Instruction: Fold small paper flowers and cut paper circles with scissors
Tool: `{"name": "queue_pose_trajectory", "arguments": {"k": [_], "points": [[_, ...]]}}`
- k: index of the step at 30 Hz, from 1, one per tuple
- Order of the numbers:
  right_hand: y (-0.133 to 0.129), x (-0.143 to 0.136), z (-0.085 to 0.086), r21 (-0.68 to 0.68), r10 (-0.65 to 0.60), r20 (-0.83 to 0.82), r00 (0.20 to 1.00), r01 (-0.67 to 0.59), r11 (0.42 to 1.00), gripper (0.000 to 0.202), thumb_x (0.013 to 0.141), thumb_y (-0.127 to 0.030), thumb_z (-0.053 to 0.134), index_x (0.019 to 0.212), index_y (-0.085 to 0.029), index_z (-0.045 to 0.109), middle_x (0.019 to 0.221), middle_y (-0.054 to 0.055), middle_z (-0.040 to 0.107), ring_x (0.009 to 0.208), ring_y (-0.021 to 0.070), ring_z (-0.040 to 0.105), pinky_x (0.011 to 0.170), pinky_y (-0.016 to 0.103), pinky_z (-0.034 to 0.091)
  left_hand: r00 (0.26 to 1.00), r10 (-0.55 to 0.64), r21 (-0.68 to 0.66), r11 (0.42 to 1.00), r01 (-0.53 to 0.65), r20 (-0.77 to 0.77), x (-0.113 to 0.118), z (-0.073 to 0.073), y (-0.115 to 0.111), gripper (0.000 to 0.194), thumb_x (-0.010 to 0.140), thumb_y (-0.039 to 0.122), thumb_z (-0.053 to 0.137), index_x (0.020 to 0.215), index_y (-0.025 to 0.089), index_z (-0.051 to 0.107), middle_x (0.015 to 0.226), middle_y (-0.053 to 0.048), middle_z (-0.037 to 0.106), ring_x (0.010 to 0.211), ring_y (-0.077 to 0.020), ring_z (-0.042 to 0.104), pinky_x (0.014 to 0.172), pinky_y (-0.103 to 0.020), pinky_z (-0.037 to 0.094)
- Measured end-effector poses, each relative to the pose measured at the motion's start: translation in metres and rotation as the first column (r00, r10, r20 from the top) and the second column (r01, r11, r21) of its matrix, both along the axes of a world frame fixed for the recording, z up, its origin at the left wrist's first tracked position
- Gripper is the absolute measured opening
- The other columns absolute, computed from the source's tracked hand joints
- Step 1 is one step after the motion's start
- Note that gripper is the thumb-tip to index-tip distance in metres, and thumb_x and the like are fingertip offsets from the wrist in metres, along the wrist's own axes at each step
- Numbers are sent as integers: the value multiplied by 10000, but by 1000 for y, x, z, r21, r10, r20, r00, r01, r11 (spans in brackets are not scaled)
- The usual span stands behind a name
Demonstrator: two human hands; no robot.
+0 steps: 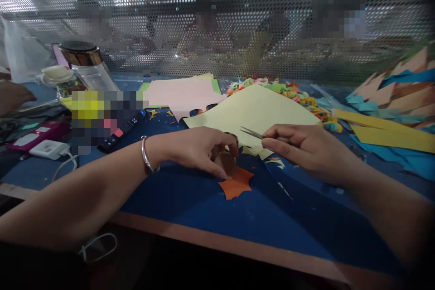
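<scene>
My left hand, with a silver bangle at the wrist, is curled around a small round brownish object; its exact kind is unclear. Just below lies an orange paper piece with pointed corners, flat on the blue table. Metal tweezers are pinched in my right hand, their tips pointing left above a large pale yellow sheet. Between my hands and nearer to me rests a thin pen-like tool with a metal tip.
Pink sheets and a heap of colourful paper pieces lie behind. Folded spiky paper stands right, above yellow strips. Bottles, a dark remote-like device and a white charger are left. People sit beyond a perforated screen.
</scene>
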State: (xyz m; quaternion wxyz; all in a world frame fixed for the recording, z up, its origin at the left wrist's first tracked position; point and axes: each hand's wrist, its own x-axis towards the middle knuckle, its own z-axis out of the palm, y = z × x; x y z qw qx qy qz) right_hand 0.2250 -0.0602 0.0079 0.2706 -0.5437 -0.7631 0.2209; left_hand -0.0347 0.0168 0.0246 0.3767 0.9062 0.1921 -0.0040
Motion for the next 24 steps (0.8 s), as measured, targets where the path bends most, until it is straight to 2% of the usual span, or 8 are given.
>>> {"name": "queue_pose_trajectory", "arguments": {"k": [3,7,10,13,15,17,20,24], "points": [[0,-1,-1,3,7,-10,1000,-7,1000,458,937,-651,543,826,-221,655,610,-13,524,536,128,409,531,290,315,998,-53,170,984,59,-43,1,3,-6,480,772,406,793,1161,150,675,1087,-103,623,985,-238,597,852,-327,455],[2,0,-4,3,4,-2,1000,-4,1000,466,930,-660,548,831,-217,654,625,-7,541,548,132,430,533,283,329,993,-35,272,960,64,-109,1,8,-12,466,777,396,769,1166,161,664,1134,-104,580,971,-229,590,838,-309,457],[3,2,-6,-1,0,14,1000,0,1000,485,934,-673,530,846,-213,658,640,1,561,564,139,452,544,282,351,977,-2,352,933,78,-211,-5,24,-18,424,777,339,746,1155,165,668,1174,-98,578,895,-193,594,801,-288,452],[4,3,-8,5,-19,31,999,19,1000,497,933,-687,520,856,-216,657,661,8,581,577,145,471,551,282,367,938,-57,309,936,169,-342,-16,43,-19,430,762,334,753,1167,204,692,1135,-66,639,888,-190,612,781,-271,445],[4,3,-7,11,-28,43,999,28,1000,496,930,-691,520,859,-220,659,659,10,588,563,143,465,539,284,363,938,21,350,931,109,-346,-23,49,-12,428,797,325,711,1211,221,682,1143,-55,671,896,-187,626,777,-270,439],[4,2,-6,10,-27,46,999,26,1000,484,930,-681,525,863,-222,662,659,13,599,557,143,473,537,287,366,946,162,445,895,-21,-282,-28,47,1,380,836,334,649,1191,206,685,1159,-65,694,918,-191,641,798,-279,437],[4,1,-4,8,-33,48,998,33,999,477,921,-674,526,853,-220,657,642,12,591,552,146,484,538,293,372,909,400,561,781,-273,-115,-30,30,27,379,865,336,584,1190,171,684,1139,-85,720,930,-201,656,820,-303,442],[4,1,-5,3,-63,84,995,63,998,494,905,-691,516,859,-221,660,630,9,588,534,146,479,528,300,359,834,544,605,697,-384,-97,-29,0,55,412,851,418,583,1132,148,715,1051,-109,739,896,-231,661,776,-331,460]]}}
